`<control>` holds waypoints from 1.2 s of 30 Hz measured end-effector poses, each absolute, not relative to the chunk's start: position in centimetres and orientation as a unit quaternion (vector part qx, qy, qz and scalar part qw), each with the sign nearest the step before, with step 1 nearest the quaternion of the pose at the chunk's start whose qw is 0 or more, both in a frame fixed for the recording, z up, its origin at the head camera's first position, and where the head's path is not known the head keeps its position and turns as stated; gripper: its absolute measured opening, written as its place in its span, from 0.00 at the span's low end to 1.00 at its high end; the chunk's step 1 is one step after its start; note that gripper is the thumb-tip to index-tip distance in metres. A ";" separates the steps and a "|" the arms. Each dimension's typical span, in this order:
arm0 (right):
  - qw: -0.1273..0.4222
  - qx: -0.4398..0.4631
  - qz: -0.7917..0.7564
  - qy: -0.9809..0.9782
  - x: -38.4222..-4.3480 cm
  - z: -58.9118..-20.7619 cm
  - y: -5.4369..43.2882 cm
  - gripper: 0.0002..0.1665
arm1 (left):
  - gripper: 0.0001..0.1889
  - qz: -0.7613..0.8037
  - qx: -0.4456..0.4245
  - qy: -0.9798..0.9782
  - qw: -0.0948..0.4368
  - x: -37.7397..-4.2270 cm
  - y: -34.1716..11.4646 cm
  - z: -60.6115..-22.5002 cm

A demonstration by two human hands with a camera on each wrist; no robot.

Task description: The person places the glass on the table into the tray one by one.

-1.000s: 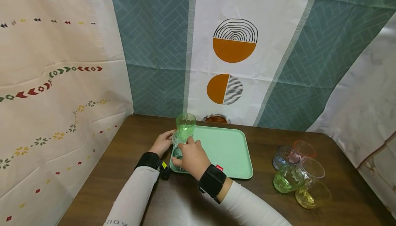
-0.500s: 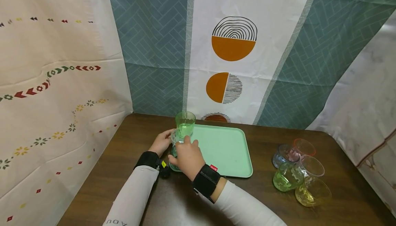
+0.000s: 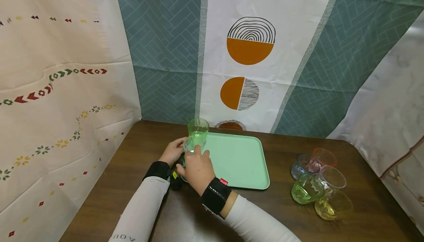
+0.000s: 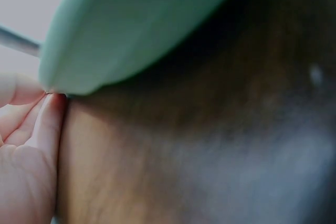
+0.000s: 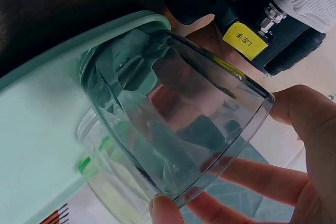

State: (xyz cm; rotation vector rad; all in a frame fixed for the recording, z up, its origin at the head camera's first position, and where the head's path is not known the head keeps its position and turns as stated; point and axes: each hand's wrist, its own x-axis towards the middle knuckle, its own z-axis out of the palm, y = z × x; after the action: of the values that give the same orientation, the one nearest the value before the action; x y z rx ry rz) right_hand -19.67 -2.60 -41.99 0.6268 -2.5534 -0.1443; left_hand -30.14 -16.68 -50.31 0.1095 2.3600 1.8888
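Observation:
My right hand (image 3: 198, 170) grips a clear grey-tinted drinking glass (image 5: 184, 103) around its rim from above, thumb on one side and fingers on the other. That glass stands over the front left corner of the mint-green tray (image 3: 235, 161); the back of my hand mostly hides it in the head view. Behind it are another clear glass (image 3: 188, 144) and a taller green glass (image 3: 198, 129), in a row along the tray's left side. My left hand (image 3: 172, 151) is at the tray's left edge, its fingertips pinching the rim in the left wrist view.
On the brown table (image 3: 281, 153) to the right stand several glasses close together: a blue one (image 3: 299, 168), a red-rimmed one (image 3: 325, 155), a clear one (image 3: 334, 177), a green one (image 3: 306, 190) and a yellow one (image 3: 328, 209). Hanging cloths (image 3: 165, 50) border the table.
My right hand has shifted a little to the left, toward the tray's left edge, still on the glass. My left hand stays nearly in place.

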 end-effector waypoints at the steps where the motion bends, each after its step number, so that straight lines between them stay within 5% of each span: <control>1: 0.252 0.229 -0.054 -0.939 -19.7 -42.0 -2.6 0.28 | 0.26 0.625 0.037 0.778 0.058 -30.2 -16.7 -50.4; 24: 0.204 0.221 0.018 -0.954 -19.2 -41.8 -2.1 0.31 | 0.26 0.623 0.044 0.779 0.059 -30.1 -16.9 -50.5; 36: 0.138 0.219 0.109 -0.960 -19.4 -41.0 -1.3 0.20 | 0.28 0.642 0.041 0.762 0.076 -30.6 -17.1 -50.7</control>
State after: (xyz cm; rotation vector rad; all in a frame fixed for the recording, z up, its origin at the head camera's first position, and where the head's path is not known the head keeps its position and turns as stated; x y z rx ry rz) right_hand -19.36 -1.31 -40.96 0.6345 -2.7757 0.3160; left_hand -30.55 -17.07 -50.66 0.1226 2.2846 1.9254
